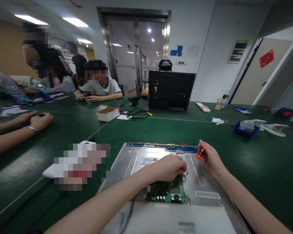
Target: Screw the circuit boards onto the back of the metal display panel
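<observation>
A metal display panel [134, 162] lies flat on the table in front of me, with a blue circuit strip [148, 146] along its far edge. On it sits a green circuit board [166, 191] with a grey video port. My left hand [169, 167] reaches over the board's far edge, fingers closed together; what they grip is hidden beneath them. In my right hand [210, 157] is a screwdriver [199, 153] with an orange and black handle. Its thin shaft slants down and left toward the panel, close to my left fingertips.
A black monitor housing [172, 91] stands upright across the green table [127, 130]. A small open box [108, 114] and a black cable [138, 113] lie left of it. To the right is a blue tray [246, 128]. Another person's hands [40, 122] rest at the left.
</observation>
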`<state>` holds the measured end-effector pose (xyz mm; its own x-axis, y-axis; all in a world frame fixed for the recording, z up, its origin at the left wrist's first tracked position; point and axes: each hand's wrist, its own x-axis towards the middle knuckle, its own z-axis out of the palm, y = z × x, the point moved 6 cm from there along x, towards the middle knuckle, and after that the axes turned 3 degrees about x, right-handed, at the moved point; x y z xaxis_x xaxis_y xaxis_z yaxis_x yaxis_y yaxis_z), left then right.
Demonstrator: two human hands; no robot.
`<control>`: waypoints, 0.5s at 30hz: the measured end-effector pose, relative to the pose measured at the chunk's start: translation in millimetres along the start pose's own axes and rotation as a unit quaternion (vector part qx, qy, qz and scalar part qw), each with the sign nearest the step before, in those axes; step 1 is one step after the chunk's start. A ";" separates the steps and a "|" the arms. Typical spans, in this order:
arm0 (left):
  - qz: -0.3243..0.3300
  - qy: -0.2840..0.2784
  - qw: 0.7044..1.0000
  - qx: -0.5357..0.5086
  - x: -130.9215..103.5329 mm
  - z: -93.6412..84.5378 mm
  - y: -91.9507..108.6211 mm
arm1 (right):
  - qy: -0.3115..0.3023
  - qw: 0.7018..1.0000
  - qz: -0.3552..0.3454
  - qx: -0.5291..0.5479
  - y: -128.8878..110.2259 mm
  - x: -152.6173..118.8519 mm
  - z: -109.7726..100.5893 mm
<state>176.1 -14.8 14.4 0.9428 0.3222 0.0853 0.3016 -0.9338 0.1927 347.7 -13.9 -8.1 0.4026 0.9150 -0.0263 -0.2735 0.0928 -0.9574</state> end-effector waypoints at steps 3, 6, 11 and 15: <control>0.014 0.007 1.000 0.008 -0.1 -0.4 2.3 | 0.000 1.000 0.000 0.001 0.9 -0.4 0.8; 0.024 0.007 1.000 -0.004 -0.6 -1.0 4.7 | 0.000 1.000 0.002 0.002 1.4 -0.7 1.5; 0.023 -0.001 0.999 -0.028 -1.0 -1.2 5.2 | -0.002 1.000 0.006 0.001 1.0 -1.6 2.1; 0.004 0.004 0.999 -0.052 -1.6 -3.4 -0.1 | -0.002 1.000 0.009 0.000 -1.1 -2.6 2.8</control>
<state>174.1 -14.7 17.6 0.9439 0.3162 0.0949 0.2773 -0.9154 0.2919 344.4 -15.3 -6.2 0.3947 0.9178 -0.0429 -0.2808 0.0760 -0.9567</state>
